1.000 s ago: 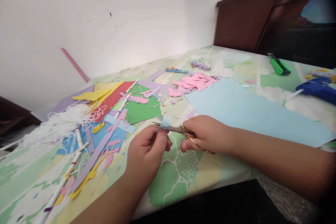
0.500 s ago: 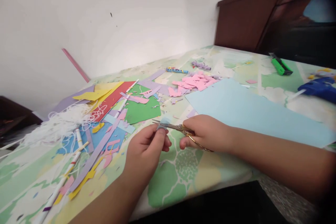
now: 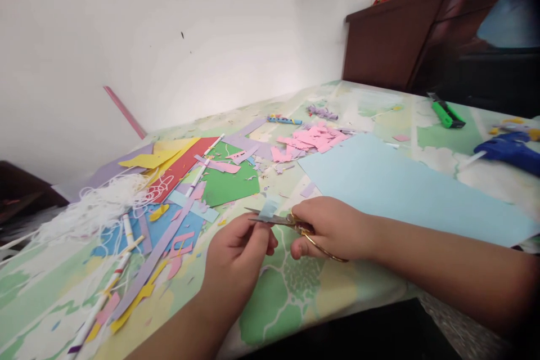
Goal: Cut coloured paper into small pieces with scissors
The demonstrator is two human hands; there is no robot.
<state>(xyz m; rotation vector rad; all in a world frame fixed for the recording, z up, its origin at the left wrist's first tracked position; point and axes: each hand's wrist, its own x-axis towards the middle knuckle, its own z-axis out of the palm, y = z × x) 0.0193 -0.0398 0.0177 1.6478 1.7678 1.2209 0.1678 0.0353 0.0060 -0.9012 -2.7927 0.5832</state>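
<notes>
In my right hand is a pair of scissors with gold-coloured handles, its blades pointing left. My left hand pinches a small light blue piece of paper between thumb and fingers. The scissor blades lie across this piece, just above my left thumb tip; the fingers hide its lower part. Behind my right forearm lies a large light blue paper sheet. A green sheet with scraps on it lies beyond my left hand.
Left of my hands are tangled white string, a red sheet, a blue sheet and paper strips. Pink scraps lie farther back. A green box cutter and a blue glue gun rest at the right.
The whole view has tilted slightly, so everything sits a little lower. More of the light blue piece now shows above the scissor blades. Both hands keep their grips.
</notes>
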